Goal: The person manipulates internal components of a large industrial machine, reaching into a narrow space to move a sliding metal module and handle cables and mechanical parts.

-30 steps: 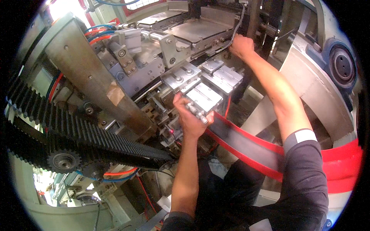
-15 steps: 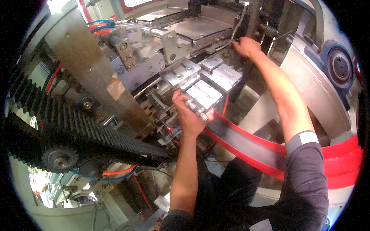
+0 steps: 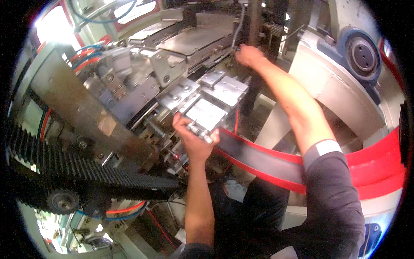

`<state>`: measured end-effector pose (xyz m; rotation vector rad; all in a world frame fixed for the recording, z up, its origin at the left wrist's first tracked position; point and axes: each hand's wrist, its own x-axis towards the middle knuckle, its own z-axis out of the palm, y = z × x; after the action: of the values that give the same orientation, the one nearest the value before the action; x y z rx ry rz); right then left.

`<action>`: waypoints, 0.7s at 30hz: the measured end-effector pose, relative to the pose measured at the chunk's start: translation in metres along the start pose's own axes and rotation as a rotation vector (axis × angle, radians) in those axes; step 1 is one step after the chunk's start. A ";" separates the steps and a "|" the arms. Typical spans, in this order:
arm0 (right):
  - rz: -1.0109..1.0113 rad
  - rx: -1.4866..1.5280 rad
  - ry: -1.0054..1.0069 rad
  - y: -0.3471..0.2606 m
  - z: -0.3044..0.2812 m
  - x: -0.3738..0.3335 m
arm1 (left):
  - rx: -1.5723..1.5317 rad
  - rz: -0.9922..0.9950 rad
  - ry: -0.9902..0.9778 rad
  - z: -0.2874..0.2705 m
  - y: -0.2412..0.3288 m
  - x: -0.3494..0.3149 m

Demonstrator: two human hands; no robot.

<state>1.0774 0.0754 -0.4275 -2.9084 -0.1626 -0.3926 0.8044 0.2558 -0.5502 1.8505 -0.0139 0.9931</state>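
So the view's swung a bit in the last half second and everything sits further left, but the hands have barely moved against the machine [image 3: 131,93], which reads to me as the same hold. The left hand [image 3: 196,146] wraps the near end of the aluminum block [image 3: 207,112], silvery cylindrical fittings [image 3: 200,133] between thumb and fingers, most of the block just past the grip on the far side. The right hand [image 3: 251,56] is farther off by the gray cable [image 3: 238,28], fingers curled; can't tell if they're pinching it.
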 end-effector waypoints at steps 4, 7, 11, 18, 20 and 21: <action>-0.077 -0.026 -0.059 0.001 -0.011 -0.009 | 0.024 0.070 0.031 0.002 -0.003 0.001; -0.129 -0.096 -0.085 0.003 -0.015 -0.011 | -0.007 0.079 0.034 0.003 -0.007 -0.001; -0.214 -0.120 -0.077 0.014 -0.005 0.001 | 0.044 0.135 0.034 0.003 -0.005 0.000; -0.307 -0.142 0.029 0.026 0.005 0.005 | -0.007 0.087 0.023 0.003 -0.015 -0.003; -0.287 -0.132 0.036 0.032 0.009 0.006 | 0.023 0.145 0.014 0.004 -0.017 -0.004; -0.282 -0.127 0.046 0.031 0.007 0.008 | 0.038 0.180 0.017 0.004 -0.016 -0.002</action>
<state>1.0907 0.0473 -0.4379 -3.0030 -0.5640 -0.5326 0.8124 0.2600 -0.5636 1.9008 -0.1548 1.1400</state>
